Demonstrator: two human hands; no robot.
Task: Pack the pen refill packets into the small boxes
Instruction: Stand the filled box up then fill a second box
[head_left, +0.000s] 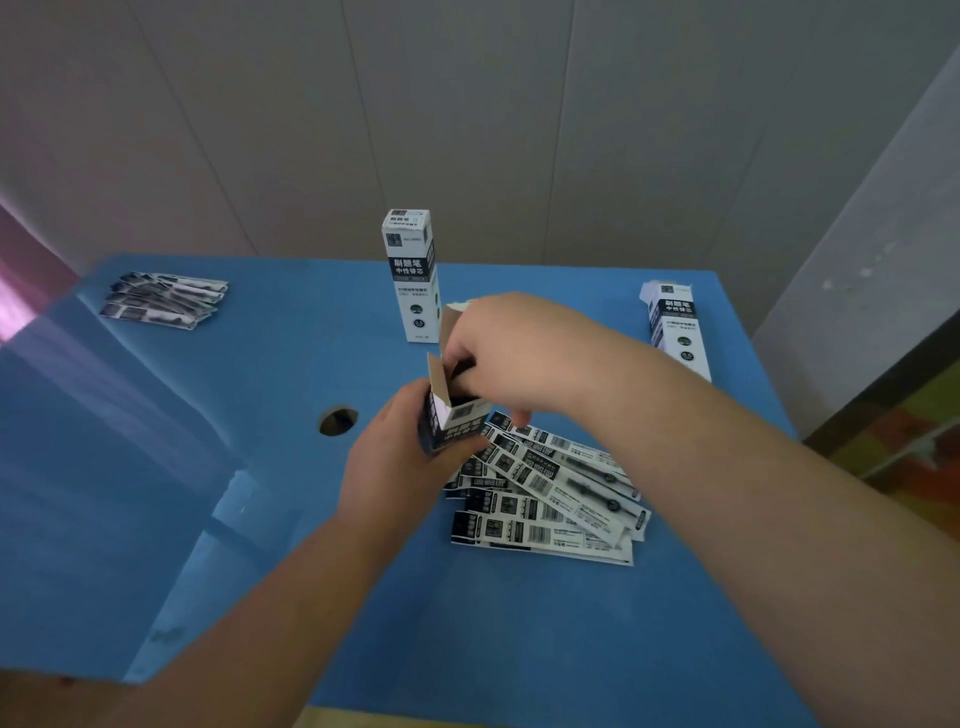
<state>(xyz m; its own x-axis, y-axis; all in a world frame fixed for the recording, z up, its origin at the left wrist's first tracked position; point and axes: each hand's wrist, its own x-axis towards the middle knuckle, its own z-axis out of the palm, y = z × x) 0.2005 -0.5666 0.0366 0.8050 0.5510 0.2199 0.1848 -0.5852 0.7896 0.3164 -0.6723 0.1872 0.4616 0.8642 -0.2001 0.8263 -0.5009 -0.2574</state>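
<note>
Fingers of your left hand (395, 457) wrap the lower body of the open box (453, 422), so the left grip is curled round the carton and holds it upright with its mouth facing you. That posture keeps the opening steady and reachable from above. The top flap (435, 375) stands raised on the left side of the mouth, clear of the entry path.

Your right hand (511, 358) sits directly over the mouth with its fingers curled down toward the opening. Whether the right grip pinches a packet or only works the flaps cannot be told; the fingers hide the contact.

Just below and to the right of the box, the main pile of refill packets (550, 499) lies fanned on the blue surface (260, 467), touching or nearly touching the carton base. Judged from this layout, the pile is kept close so each pick needs only a short reach.

Further out, a closed box (413, 275) stands upright at the rear centre, probably set aside as finished. A second box (678, 327) stands at the rear right with its top flaps loose, likely awaiting filling or closing. A smaller stack of packets (163, 301) lies at the far left, well apart from your hands. A round hole (338, 421) in the surface sits left of the held box.

Many packets remain loose, so packing is judged far from complete.
</note>
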